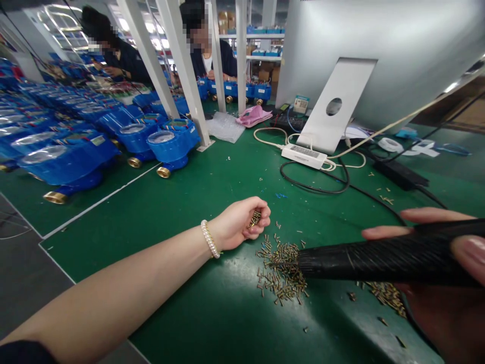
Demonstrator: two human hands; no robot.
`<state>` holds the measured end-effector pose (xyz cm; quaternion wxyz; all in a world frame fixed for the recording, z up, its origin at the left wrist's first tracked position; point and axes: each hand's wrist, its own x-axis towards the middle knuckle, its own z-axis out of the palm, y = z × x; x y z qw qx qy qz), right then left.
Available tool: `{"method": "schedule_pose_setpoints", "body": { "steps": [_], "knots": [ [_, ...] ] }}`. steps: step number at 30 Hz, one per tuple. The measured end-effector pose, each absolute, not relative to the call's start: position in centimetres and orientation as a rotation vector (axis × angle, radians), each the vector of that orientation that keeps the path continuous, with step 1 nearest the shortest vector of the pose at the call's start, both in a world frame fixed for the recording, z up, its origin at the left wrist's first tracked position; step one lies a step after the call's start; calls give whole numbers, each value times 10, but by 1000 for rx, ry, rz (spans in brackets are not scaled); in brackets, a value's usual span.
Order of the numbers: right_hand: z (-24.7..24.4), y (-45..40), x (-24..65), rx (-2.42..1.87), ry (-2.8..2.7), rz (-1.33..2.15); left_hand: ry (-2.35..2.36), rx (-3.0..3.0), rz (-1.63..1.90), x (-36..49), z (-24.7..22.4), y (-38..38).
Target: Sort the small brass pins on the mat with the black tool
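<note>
Green-matted workbench (212, 192) under bright ceiling lights — white posts (182, 65), stocked shelves (261, 45) behind.

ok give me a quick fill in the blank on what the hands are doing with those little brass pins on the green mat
1. The left hand is closed around a pinch of small ____-coloured pins.
2. The right hand holds a black ____ whose bristle end lies against the pile of pins.
3. On the left wrist sits a bracelet of white ____.
4. The blue meters stand on the ____ side of the mat.

Missing words: brass; brush; beads; left
</note>
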<state>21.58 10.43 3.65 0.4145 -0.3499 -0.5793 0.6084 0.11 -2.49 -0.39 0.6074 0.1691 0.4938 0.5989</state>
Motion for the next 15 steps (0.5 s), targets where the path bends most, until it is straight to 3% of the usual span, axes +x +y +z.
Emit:
{"method": "schedule_pose_setpoints", "body": {
  "steps": [15],
  "knots": [
    [39,98,211,-893,-1454,1552,1237,423,1392,5,-7,-24]
  ]
}}
